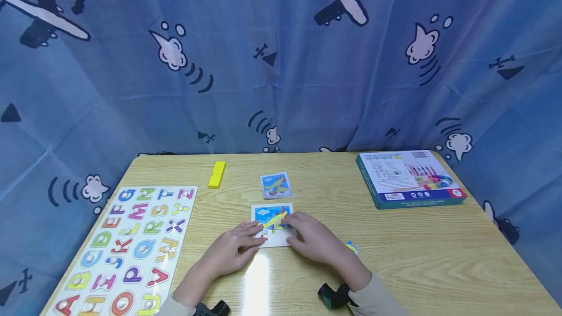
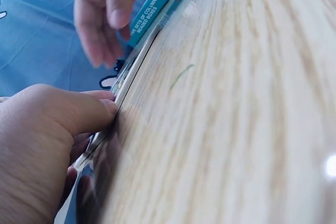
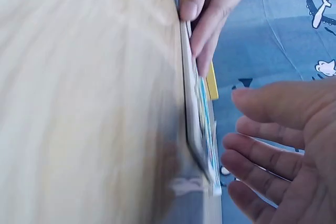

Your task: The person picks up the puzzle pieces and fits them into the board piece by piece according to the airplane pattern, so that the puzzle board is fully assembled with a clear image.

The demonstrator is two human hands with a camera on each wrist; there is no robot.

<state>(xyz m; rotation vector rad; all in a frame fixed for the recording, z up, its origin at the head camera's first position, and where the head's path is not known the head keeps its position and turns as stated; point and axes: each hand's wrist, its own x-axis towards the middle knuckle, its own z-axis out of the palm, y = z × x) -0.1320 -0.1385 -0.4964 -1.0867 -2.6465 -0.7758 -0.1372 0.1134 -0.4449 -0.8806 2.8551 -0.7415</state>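
Note:
A small jigsaw board (image 1: 276, 241) with a yellow aeroplane on a blue sky lies mid-table, its lower part pale. At its left side rests my left hand (image 1: 232, 248), fingers extended over the board and thumb (image 2: 92, 111) against the near edge. My right hand (image 1: 313, 237) is over the right part, fingers loosely bent; the right wrist view shows this hand (image 3: 286, 148) apart from the board, holding nothing. Just beyond lies a picture card (image 1: 276, 186) with a similar aeroplane. A small blue-and-yellow piece (image 1: 351, 246) is partly hidden by my right forearm.
An alphabet board (image 1: 145, 194) with knobbed letters covers the table's left side. Two yellow blocks (image 1: 217, 175) lie end to end near the back. A boxed set (image 1: 412, 179) stands at the back right. A blue curtain (image 1: 281, 87) hangs behind the table.

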